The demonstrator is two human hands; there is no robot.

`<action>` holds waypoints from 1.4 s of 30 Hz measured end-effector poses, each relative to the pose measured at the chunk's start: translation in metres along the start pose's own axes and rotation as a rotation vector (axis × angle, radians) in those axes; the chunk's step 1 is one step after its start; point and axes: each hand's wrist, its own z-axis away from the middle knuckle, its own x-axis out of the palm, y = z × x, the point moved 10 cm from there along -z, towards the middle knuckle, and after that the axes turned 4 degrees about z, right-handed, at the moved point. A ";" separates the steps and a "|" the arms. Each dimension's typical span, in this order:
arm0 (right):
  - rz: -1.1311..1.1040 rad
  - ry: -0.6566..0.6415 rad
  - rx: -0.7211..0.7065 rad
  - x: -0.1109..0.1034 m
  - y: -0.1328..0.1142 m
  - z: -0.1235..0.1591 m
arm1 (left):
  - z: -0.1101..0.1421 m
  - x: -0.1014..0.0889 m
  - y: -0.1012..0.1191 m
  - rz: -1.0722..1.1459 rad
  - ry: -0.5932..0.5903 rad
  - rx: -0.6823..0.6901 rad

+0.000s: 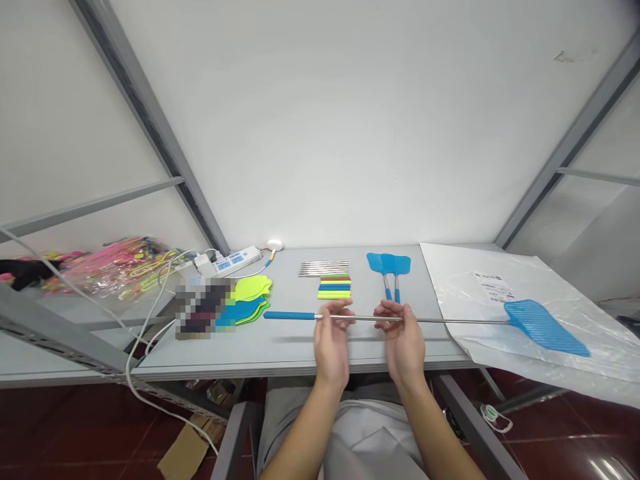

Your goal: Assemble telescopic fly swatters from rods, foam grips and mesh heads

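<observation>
A fly swatter lies level across both hands, its thin metal rod [365, 318] drawn out long. My left hand [333, 340] has its fingers around the rod close to the blue handle [289, 315]. Farther along the same rod, my right hand [403, 340] grips it on the side toward the blue swatter head [547, 328], which hangs over a white plastic bag at right. Beyond my hands, several blue fly swatters [389, 263] with short rods lie together. Next to them are a row of metal rods [323, 268] and several coloured handle sleeves [335, 287].
Yellow, blue and green swatter heads [253, 288] are stacked at left beside a blurred dark object [203, 310]. A power strip [237, 260] with white cables stands behind them. The white plastic bag [475, 333] covers the table's right end. Grey metal posts [145, 113] frame the table.
</observation>
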 end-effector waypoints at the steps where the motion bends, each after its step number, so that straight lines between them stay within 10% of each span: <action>1: 0.007 -0.004 0.001 -0.002 -0.004 -0.003 | -0.006 -0.007 0.009 0.022 0.033 0.016; 14: -0.181 0.129 0.055 -0.062 -0.040 -0.046 | -0.047 -0.083 0.154 0.314 0.310 0.267; 21: -0.177 0.109 -0.035 -0.048 -0.040 -0.036 | -0.054 -0.106 0.183 0.381 0.314 0.280; 25: -0.124 0.087 -0.140 -0.022 -0.037 -0.018 | -0.055 -0.098 0.164 0.380 0.311 0.270; 34: -0.047 -0.139 -0.196 0.052 -0.038 0.031 | -0.021 -0.050 -0.001 0.318 0.314 -0.120; 42: -0.076 -0.056 0.022 0.002 -0.035 -0.011 | -0.029 -0.046 0.039 0.381 0.299 -0.149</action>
